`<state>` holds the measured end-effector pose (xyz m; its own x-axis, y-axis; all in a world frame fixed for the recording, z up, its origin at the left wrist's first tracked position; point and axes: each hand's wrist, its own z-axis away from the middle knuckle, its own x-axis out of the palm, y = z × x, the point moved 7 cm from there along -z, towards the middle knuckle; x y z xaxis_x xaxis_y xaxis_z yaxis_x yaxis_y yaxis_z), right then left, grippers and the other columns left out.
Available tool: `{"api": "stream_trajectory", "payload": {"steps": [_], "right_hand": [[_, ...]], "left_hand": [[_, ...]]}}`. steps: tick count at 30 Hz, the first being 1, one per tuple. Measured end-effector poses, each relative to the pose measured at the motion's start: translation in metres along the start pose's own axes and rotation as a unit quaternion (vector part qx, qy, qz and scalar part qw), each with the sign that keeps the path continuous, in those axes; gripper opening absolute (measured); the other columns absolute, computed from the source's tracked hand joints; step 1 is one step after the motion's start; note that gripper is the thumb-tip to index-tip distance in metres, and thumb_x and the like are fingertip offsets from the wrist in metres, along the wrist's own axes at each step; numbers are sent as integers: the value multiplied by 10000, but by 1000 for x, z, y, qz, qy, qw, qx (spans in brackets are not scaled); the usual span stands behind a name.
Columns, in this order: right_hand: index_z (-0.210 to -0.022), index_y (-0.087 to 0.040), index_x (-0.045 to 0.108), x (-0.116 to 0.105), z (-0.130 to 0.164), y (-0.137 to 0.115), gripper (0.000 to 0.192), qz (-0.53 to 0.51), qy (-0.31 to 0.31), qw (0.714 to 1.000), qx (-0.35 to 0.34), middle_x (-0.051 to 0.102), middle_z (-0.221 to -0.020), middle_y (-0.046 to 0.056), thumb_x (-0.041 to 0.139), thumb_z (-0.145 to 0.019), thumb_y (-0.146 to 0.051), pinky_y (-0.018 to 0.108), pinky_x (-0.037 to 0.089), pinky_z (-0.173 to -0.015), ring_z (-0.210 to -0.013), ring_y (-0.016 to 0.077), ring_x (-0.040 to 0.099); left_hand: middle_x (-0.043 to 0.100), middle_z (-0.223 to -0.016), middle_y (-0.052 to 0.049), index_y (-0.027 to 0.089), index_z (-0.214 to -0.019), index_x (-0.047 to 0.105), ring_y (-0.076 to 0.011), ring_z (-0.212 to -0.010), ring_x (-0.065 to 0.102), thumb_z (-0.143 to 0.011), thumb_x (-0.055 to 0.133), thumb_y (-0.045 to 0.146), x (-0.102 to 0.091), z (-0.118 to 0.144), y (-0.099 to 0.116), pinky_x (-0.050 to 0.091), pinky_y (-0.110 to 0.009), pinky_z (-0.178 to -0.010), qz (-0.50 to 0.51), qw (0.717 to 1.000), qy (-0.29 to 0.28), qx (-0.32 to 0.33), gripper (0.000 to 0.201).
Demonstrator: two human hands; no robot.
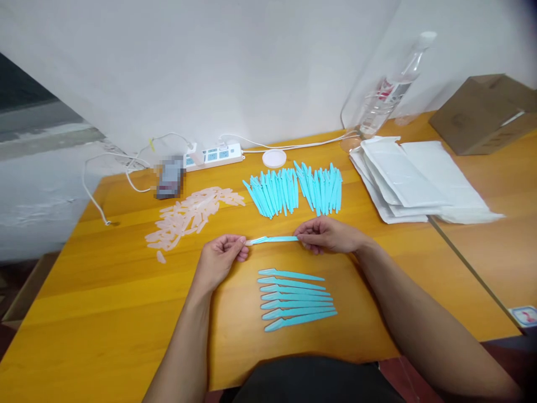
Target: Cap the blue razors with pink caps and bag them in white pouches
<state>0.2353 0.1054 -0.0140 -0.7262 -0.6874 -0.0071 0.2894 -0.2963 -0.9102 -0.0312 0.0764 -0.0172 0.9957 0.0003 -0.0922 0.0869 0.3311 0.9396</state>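
Between both hands, level above the table, is a light-blue eyebrow razor [282, 239]. My right hand [325, 234] pinches its handle end. My left hand [224, 254] is closed on a clear cap [250, 242] at the razor's blade end; how far the cap covers the blade is hard to make out. Nearer to me, several blue razors [297, 305] lie in a row, their wider ends to the left. Behind my hands, two bunches of blue razors [272, 193] lie side by side. A loose pile of translucent pinkish caps [188, 215] spreads to the left.
White padded envelopes [406, 179] are stacked at the right, with a plastic bottle [390, 87] and a cardboard box [486, 115] behind. Along the wall lie a power strip [218, 155], white cables, a round white lid [274, 158] and a blurred dark device [170, 176]. A seam crosses the table's right side.
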Motion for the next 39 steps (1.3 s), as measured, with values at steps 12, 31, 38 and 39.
{"api": "stream_trajectory", "payload": {"steps": [12, 31, 38, 39], "right_hand": [[-712, -169, 735, 5, 17, -24, 283, 261, 40, 961, -80, 674, -712, 27, 650, -851, -401, 252, 363, -545, -598, 116, 511], [-831, -166, 721, -59, -33, -54, 317, 398, 391, 828, 55, 745, -906, 152, 595, -896, -449, 329, 428, -757, -884, 271, 659], [-728, -179, 694, -70, -49, -51, 214, 319, 386, 863, 66, 721, -716, 92, 571, -861, -294, 292, 451, -688, -770, 227, 677], [-729, -181, 694, -71, -48, -50, 213, 312, 389, 865, 61, 720, -711, 85, 569, -858, -295, 287, 451, -684, -765, 223, 676]], "left_hand": [[761, -905, -65, 211, -935, 780, -191, -812, 685, -946, 626, 387, 45, 23, 35, 512, -293, -748, -258, 933, -122, 218, 235], [738, -1025, -87, 223, -1086, 774, -203, -912, 667, -954, 615, 354, 15, 20, 51, 503, -302, -817, -254, 932, -54, 253, 245], [727, -966, -77, 205, -1068, 773, -195, -826, 653, -953, 591, 382, -24, -7, 64, 497, -304, -771, -329, 904, 48, 270, 280], [720, -981, -79, 204, -1088, 771, -195, -823, 651, -957, 576, 367, -28, -16, 69, 495, -308, -773, -363, 886, 74, 280, 286]]}}
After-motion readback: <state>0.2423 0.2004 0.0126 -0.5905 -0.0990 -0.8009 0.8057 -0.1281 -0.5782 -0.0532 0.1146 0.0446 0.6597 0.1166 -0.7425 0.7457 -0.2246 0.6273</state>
